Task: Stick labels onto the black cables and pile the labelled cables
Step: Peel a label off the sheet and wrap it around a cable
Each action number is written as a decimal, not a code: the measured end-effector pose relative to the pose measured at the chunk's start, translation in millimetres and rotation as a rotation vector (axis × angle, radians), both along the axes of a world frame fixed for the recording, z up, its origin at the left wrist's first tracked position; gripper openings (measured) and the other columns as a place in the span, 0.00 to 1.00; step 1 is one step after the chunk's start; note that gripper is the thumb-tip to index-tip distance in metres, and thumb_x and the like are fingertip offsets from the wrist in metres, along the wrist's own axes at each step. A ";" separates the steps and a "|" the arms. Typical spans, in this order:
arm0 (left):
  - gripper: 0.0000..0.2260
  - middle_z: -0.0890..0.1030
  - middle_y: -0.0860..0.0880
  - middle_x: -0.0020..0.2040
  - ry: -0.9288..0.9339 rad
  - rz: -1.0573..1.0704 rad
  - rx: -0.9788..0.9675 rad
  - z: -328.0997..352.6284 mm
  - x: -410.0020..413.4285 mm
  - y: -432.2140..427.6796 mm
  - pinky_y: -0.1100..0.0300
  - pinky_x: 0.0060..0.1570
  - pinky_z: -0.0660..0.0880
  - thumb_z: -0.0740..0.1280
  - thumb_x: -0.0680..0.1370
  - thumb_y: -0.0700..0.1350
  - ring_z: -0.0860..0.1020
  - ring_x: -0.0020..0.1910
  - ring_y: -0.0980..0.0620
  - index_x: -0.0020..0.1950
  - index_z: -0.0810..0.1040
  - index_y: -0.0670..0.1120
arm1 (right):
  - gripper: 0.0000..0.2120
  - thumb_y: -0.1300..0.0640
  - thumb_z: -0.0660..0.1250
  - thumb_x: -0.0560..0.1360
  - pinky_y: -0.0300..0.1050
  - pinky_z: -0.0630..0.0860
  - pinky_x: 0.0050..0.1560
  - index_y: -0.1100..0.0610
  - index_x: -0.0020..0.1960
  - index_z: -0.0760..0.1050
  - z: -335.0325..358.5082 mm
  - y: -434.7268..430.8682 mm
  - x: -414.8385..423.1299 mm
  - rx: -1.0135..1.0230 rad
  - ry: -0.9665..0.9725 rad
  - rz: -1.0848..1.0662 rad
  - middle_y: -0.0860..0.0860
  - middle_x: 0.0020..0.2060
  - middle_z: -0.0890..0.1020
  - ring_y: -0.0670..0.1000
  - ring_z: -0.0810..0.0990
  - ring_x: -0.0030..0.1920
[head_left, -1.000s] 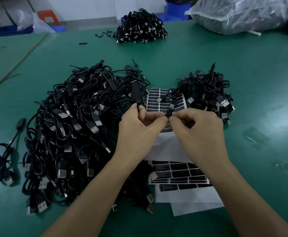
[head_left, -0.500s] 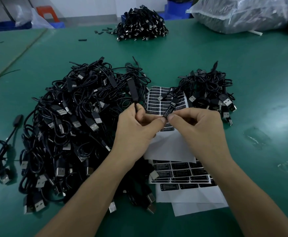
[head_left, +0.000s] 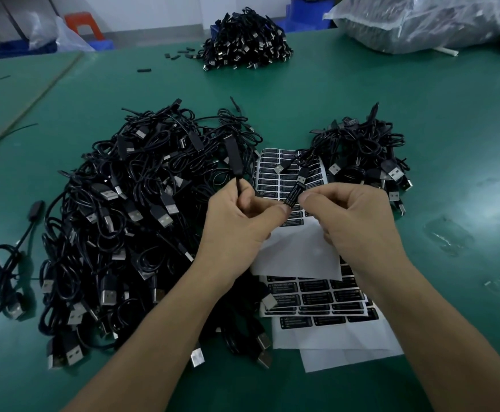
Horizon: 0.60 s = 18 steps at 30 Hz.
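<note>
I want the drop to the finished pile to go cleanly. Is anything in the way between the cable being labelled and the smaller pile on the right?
Nothing visible blocks it. The labelled controller, pinched between both hands, sits just left of the smaller pile; only the flat label sheet lies below.

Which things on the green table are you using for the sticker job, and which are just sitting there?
Using:
left hand
right hand
labelled controller
label sheets
big cable pile
small cable pile

Just sitting:
far cable heap
plastic bag
lone cable
</note>
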State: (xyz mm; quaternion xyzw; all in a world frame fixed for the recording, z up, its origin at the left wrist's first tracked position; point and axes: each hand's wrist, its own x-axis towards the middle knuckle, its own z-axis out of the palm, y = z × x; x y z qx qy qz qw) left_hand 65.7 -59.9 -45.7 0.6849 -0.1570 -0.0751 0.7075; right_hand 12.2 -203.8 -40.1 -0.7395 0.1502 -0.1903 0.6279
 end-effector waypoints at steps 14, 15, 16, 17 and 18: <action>0.16 0.69 0.54 0.26 -0.125 0.101 0.056 8.2 6.3 6.3 0.70 0.23 0.62 0.50 0.87 0.52 0.64 0.22 0.59 0.48 0.74 0.51 | 0.11 0.61 0.70 0.76 0.31 0.62 0.25 0.53 0.34 0.81 2.1 2.3 0.2 -0.005 -0.133 -0.059 0.41 0.23 0.71 0.41 0.63 0.23; 0.14 0.67 0.55 0.25 -0.119 0.081 0.042 10.9 7.3 8.2 0.71 0.23 0.61 0.50 0.87 0.50 0.63 0.21 0.59 0.51 0.74 0.52 | 0.12 0.61 0.70 0.76 0.31 0.62 0.25 0.53 0.34 0.80 3.1 2.8 -0.1 0.001 -0.141 -0.048 0.40 0.23 0.70 0.41 0.63 0.23; 0.13 0.66 0.55 0.24 -0.109 0.056 0.032 13.0 8.6 9.7 0.72 0.23 0.61 0.51 0.87 0.49 0.63 0.21 0.59 0.53 0.75 0.52 | 0.12 0.61 0.69 0.76 0.32 0.62 0.25 0.53 0.34 0.80 4.4 3.2 -0.5 0.013 -0.153 -0.034 0.40 0.23 0.70 0.41 0.63 0.23; 0.13 0.66 0.54 0.24 -0.099 0.032 0.034 14.4 10.0 10.8 0.73 0.22 0.61 0.52 0.87 0.47 0.63 0.20 0.59 0.53 0.76 0.51 | 0.12 0.61 0.69 0.76 0.32 0.63 0.26 0.52 0.35 0.80 5.9 3.6 -0.9 0.029 -0.172 -0.018 0.40 0.23 0.70 0.41 0.63 0.24; 0.14 0.68 0.53 0.24 -0.090 0.015 0.050 14.7 11.6 11.3 0.73 0.22 0.62 0.54 0.87 0.46 0.64 0.20 0.60 0.51 0.78 0.50 | 0.12 0.60 0.69 0.75 0.33 0.64 0.27 0.51 0.35 0.80 7.5 3.7 -1.4 0.045 -0.193 -0.002 0.40 0.23 0.70 0.42 0.63 0.25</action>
